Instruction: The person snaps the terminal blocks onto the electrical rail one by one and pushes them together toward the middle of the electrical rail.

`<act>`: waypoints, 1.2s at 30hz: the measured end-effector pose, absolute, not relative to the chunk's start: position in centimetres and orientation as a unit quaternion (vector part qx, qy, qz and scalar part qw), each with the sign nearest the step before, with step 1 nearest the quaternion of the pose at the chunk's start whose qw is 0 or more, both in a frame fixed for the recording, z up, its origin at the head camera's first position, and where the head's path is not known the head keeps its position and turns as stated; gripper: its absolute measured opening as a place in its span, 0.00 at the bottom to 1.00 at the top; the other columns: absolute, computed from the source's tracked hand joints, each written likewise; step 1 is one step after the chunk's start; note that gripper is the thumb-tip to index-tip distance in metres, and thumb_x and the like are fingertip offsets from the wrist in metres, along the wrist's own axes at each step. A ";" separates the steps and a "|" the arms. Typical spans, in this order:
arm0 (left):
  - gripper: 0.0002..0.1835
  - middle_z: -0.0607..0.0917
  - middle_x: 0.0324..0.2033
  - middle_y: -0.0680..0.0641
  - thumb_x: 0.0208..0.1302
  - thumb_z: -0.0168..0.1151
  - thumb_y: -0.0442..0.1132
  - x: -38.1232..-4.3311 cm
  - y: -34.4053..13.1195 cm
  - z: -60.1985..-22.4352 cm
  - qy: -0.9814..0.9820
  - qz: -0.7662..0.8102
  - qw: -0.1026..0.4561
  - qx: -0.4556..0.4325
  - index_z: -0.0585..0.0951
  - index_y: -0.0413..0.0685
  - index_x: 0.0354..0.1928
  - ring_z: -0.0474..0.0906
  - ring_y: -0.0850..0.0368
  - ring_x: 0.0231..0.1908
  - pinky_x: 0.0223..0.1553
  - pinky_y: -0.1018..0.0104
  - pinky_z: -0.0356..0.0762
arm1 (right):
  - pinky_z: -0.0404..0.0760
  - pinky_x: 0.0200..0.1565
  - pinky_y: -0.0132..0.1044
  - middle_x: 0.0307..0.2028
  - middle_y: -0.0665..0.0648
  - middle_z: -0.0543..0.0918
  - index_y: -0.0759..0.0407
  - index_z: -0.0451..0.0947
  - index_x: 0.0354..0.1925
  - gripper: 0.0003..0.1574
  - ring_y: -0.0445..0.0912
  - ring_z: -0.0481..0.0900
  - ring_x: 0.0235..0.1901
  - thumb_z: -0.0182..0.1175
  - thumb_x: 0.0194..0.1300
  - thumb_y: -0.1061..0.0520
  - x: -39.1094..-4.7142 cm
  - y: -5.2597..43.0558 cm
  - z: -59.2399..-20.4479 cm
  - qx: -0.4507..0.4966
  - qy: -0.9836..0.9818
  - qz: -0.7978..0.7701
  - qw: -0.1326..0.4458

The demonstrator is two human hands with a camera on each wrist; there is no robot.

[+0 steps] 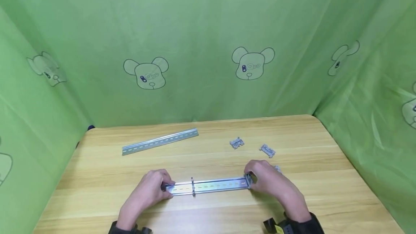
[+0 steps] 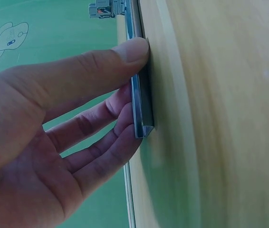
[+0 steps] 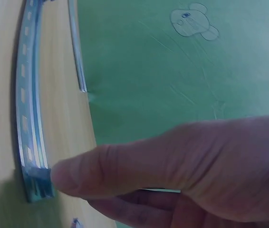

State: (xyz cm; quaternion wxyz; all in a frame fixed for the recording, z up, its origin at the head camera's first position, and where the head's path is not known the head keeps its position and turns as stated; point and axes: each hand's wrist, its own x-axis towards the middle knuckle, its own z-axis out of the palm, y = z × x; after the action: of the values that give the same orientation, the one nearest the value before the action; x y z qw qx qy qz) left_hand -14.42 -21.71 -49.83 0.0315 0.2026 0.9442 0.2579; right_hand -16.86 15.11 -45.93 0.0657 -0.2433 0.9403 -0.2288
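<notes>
A slotted metal DIN rail (image 1: pixel 221 184) lies lengthwise in front of the person, with one grey clip (image 1: pixel 193 187) standing across it left of the middle. My left hand (image 1: pixel 150 189) grips the rail's left end. In the left wrist view the thumb (image 2: pixel 132 50) is on one edge of the rail (image 2: pixel 141 102) and the fingers are on the other. At the right end, my right hand (image 1: pixel 268 180) pinches a second grey clip (image 1: pixel 248 180) against the rail. The right thumb (image 3: pixel 72 178) sits right beside that end of the rail (image 3: pixel 30 109).
Another slotted rail (image 1: pixel 160 141) lies at a slant at the back left of the wooden table (image 1: pixel 208 219). Loose grey clips (image 1: pixel 237 142) lie at the back right, one partly hidden behind the right hand. A green curtain (image 1: pixel 201 93) surrounds the table's back and sides.
</notes>
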 end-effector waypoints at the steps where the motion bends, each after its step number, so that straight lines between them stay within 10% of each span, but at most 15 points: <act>1: 0.18 0.86 0.35 0.51 0.40 0.79 0.38 -14.5 -21.7 -49.8 0.944 0.258 0.031 0.203 0.89 0.43 0.38 0.79 0.58 0.31 0.32 0.65 0.81 | 0.84 0.48 0.49 0.42 0.62 0.85 0.67 0.83 0.41 0.25 0.55 0.82 0.43 0.72 0.39 0.73 -16.8 14.9 -45.9 -0.242 0.941 -0.228 0.066; 36: 0.16 0.87 0.32 0.52 0.38 0.80 0.39 -14.7 -21.8 -50.0 0.944 0.253 0.008 0.213 0.90 0.46 0.34 0.81 0.58 0.32 0.36 0.59 0.83 | 0.87 0.42 0.42 0.38 0.57 0.87 0.64 0.83 0.47 0.34 0.46 0.83 0.36 0.79 0.38 0.59 -17.9 16.0 -48.4 -0.239 0.922 -0.291 0.085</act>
State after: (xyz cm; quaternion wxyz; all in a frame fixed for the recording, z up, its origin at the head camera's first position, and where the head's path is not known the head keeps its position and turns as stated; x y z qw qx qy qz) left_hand -14.68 -21.82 -49.97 0.0080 0.2133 0.9438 0.2525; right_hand -17.91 16.02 -48.43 0.0851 -0.2393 0.9224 -0.2908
